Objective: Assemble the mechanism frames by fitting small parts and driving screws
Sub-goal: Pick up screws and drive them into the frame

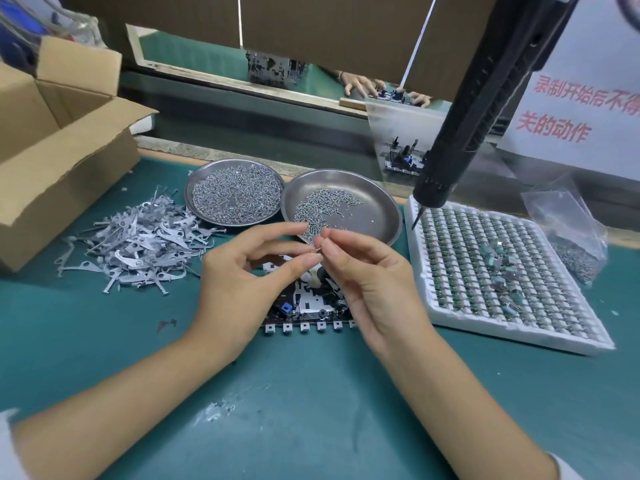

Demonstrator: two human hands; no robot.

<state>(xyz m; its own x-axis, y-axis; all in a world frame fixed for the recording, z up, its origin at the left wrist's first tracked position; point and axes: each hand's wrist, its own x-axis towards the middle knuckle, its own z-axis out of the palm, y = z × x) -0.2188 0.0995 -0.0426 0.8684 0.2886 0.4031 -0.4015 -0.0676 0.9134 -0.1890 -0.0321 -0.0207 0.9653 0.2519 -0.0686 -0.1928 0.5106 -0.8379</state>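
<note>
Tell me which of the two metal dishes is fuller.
The left metal dish, beside the lever pile: screws cover its whole bottom. The right metal dish shows much bare metal.

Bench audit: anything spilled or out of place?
Yes. White debris is scattered on the green mat near the forearms, and one stray metal lever lies apart from the lever pile.

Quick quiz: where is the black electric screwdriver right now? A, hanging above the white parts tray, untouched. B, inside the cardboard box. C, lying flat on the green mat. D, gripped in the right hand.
A: the screwdriver hangs with its tip over the white tray, while the left hand and right hand together pinch a tiny part.
</note>
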